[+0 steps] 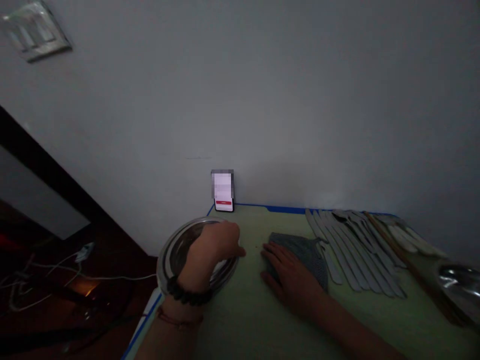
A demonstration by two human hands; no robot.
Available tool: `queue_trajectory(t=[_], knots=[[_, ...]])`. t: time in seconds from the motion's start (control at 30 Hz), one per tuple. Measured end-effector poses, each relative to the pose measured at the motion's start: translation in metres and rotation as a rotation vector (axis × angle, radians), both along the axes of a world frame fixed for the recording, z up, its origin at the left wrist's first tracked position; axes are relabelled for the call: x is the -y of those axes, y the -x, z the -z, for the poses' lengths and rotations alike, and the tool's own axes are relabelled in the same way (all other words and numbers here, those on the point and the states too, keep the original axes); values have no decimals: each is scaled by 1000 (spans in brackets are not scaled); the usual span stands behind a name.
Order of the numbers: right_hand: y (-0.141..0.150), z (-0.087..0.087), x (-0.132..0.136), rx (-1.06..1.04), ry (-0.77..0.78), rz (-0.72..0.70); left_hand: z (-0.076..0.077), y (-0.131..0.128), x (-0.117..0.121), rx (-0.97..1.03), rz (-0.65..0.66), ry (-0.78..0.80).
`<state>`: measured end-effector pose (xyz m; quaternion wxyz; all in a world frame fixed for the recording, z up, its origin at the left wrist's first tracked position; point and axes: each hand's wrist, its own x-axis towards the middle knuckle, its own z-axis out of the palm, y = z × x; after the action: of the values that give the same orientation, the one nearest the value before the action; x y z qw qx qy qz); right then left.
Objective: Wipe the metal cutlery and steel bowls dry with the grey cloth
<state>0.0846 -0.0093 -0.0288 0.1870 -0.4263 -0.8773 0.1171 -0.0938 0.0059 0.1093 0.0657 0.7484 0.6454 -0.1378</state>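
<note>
My left hand (215, 245) rests on the far rim of a round steel plate (176, 250) at the table's left corner; its fingers curl over the edge, gripping it. A dark bead bracelet sits on that wrist. My right hand (288, 275) lies flat with fingers stretched out, pressing on a grey knitted cloth (305, 247) in the middle of the pale green table (255, 315). The two hands are a short way apart.
A row of several metal utensils (352, 250) lies to the right of the cloth. A shiny steel dish (461, 285) sits at the far right edge. A phone (223, 192) leans against the white wall. Cables lie on the dark floor (56, 280) at left.
</note>
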Motion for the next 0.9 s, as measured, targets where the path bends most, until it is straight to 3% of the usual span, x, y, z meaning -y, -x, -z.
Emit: queue_trajectory(t=[0.23, 0.4, 0.53, 0.73, 0.8, 0.9], knots=[[-2, -1, -2, -84, 48, -3, -16, -11, 22, -74, 11, -156], [-19, -21, -14, -183, 247, 28, -35, -1, 39, -143, -111, -297], [-36, -32, -23, -74, 130, 161, -48, 10, 46, -66, -157, -381], [-36, -23, -23, 151, 44, 247, -53, 15, 51, 28, -101, -555], [-34, -21, -22, 149, 31, 237, -52, 15, 52, 26, -86, -547], [-33, -20, -22, 127, 24, 210, -49, 17, 52, -14, -77, -410]])
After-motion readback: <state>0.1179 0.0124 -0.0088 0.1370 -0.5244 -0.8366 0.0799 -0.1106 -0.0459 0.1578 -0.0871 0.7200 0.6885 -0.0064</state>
